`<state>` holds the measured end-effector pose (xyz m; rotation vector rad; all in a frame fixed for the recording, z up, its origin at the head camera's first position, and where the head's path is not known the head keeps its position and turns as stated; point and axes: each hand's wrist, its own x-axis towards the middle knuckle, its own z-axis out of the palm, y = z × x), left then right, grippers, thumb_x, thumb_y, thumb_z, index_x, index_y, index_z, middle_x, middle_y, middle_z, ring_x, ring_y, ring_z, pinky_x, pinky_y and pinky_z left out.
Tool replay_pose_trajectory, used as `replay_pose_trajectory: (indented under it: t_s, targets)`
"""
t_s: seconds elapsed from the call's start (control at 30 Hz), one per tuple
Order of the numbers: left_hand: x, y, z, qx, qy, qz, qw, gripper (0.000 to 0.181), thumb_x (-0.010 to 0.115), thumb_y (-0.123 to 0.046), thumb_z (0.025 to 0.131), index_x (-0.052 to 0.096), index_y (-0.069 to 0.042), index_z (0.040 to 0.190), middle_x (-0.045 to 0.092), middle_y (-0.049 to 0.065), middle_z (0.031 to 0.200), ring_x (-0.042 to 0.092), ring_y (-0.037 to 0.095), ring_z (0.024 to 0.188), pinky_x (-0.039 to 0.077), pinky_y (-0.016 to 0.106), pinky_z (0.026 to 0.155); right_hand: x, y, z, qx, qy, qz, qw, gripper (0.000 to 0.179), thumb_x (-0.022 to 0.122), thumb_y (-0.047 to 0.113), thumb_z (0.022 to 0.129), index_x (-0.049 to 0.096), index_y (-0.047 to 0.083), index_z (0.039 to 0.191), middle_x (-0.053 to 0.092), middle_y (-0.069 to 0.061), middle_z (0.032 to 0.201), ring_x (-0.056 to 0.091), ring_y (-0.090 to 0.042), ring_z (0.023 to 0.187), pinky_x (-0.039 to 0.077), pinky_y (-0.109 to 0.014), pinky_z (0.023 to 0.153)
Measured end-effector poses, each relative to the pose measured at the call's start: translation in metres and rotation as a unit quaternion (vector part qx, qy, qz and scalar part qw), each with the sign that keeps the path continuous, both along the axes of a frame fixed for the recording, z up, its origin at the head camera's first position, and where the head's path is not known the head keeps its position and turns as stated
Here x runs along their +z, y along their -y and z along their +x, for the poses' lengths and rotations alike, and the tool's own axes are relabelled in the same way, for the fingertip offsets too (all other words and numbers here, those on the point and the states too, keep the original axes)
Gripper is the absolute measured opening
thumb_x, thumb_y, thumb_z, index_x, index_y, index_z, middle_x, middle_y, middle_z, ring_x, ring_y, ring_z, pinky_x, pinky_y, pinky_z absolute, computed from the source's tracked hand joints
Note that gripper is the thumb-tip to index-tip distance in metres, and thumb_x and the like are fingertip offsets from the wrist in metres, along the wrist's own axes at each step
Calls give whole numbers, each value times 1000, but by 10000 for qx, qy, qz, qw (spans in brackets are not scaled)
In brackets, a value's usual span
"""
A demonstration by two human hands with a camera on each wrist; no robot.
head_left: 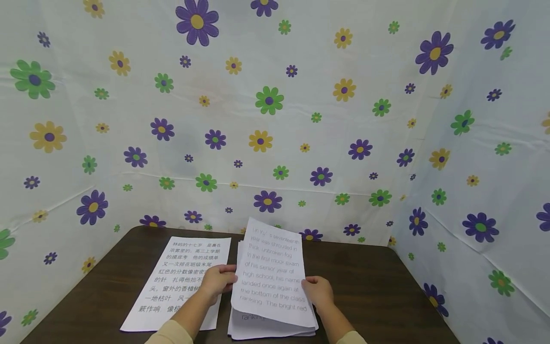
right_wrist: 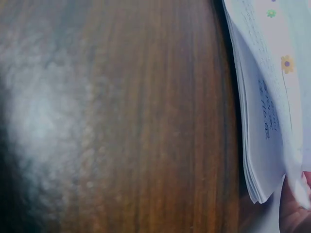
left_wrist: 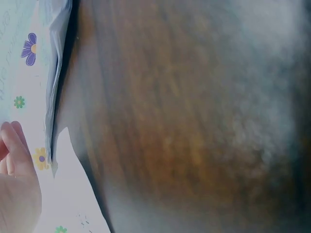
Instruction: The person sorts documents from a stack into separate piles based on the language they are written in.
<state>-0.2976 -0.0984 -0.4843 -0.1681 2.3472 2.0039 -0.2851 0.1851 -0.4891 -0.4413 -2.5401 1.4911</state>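
A white sheet with large English print is raised at a tilt above a stack of paper. My left hand pinches its left edge with thumb and fingers. At the opposite edge, my right hand pinches the same sheet. Part of a printed line on the stack shows below the raised sheet. In the right wrist view, the layered edges of the stack lie under the lifted, curved sheet, and only part of my right hand is visible at the corner.
A sheet with Chinese print lies flat left of the stack, partly covered by my left arm. Everything rests on a dark brown wooden table. White cloth with flowers hangs behind and at both sides.
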Motion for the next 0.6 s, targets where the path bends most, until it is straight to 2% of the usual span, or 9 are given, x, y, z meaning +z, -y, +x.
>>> replay_pose_trajectory:
  t_s: [0.13, 0.3, 0.6]
  targets:
    - [1, -1, -1, -1, -2, 99, 10000, 43, 66, -2, 85, 59, 7, 127, 71, 15, 104, 68, 15, 84, 60, 33, 75, 1, 0, 0, -73, -80, 21, 9999, 24, 65, 12, 88, 69, -7, 102, 68, -19, 93, 62, -24, 79, 50, -35, 66]
    - [3, -2, -3, -13, -161, 145, 9998, 45, 66, -3, 84, 58, 7, 127, 71, 16, 102, 69, 16, 83, 60, 33, 74, 2, -1, -3, -239, -154, 59, 9996, 21, 66, 11, 87, 71, -4, 100, 69, -18, 93, 62, -24, 80, 47, -33, 66]
    - [7, -3, -6, -3, -249, 170, 9995, 49, 66, -1, 84, 58, 2, 132, 68, 11, 98, 66, 15, 79, 60, 32, 71, 6, -5, -11, 1, -507, -599, 9969, 24, 61, 12, 92, 67, -7, 106, 66, -16, 92, 60, -22, 80, 50, -29, 66]
